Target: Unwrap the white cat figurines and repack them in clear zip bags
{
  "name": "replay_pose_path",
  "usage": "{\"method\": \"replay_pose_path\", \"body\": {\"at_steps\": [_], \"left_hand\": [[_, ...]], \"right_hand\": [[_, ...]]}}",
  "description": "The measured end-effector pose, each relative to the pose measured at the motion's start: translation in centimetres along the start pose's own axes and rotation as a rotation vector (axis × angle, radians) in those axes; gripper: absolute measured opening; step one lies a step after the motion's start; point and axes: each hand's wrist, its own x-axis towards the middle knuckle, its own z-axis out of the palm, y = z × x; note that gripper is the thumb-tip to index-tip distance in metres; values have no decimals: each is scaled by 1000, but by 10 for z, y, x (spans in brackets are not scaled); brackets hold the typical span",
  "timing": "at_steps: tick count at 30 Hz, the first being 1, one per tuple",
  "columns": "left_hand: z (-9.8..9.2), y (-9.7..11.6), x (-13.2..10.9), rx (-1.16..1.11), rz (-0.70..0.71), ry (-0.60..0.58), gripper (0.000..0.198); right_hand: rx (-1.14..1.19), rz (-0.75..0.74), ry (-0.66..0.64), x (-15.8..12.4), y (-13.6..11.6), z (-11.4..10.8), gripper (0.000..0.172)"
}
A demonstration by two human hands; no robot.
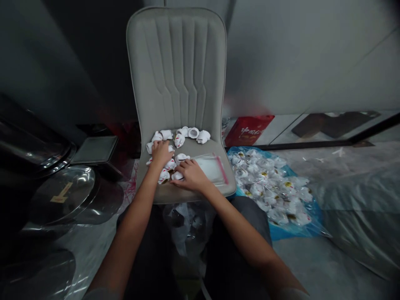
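Several small white figurines with red and gold marks lie on the seat of a grey padded chair. One has a round, dark hollow facing me. My left hand reaches among those on the left of the seat, its fingers curled down around a figurine that they partly hide. Near the front edge, my right hand closes its thumb and fingers around another white figurine. A stack of clear plastic bags with a pink edge lies beside my right hand, partly under the wrist.
On the floor at right, many bagged white figurines rest on blue plastic sheeting. A red bag stands behind them. To the left are a dark box-shaped object and a clear round container. Clear plastic hangs between my knees.
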Motion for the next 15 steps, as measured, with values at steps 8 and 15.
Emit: {"method": "replay_pose_path", "body": {"at_steps": [8,15], "left_hand": [[23,-17,8,-412,-155,34,41],[16,-19,16,-880,-118,221,47]], "right_hand": [[34,197,80,62,80,-53,33],[-127,634,-223,180,158,-55,36]]}}
